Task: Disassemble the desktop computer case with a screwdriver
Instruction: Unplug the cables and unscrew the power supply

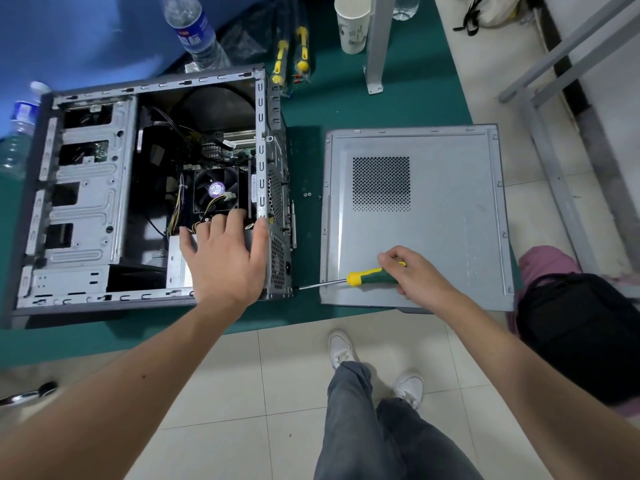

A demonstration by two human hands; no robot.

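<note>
The open computer case (pixel 86 188) lies on its side on the green table, its fan and cables exposed. My left hand (pixel 225 258) rests flat, fingers spread, on the power supply at the case's near right corner, thumb over the rear edge. My right hand (pixel 415 277) grips the green-and-yellow handle of a screwdriver (pixel 360 278). Its tip meets the lower rear corner of the case. The removed grey side panel (pixel 450 209) lies flat to the right, under my right hand.
Two small screws (pixel 307 194) lie on the green table (pixel 304 109) between case and panel. Two bagged yellow-handled screwdrivers (pixel 291 57), a paper cup (pixel 353 24) and water bottles (pixel 194 29) stand at the back. A black bag (pixel 581 334) sits at right.
</note>
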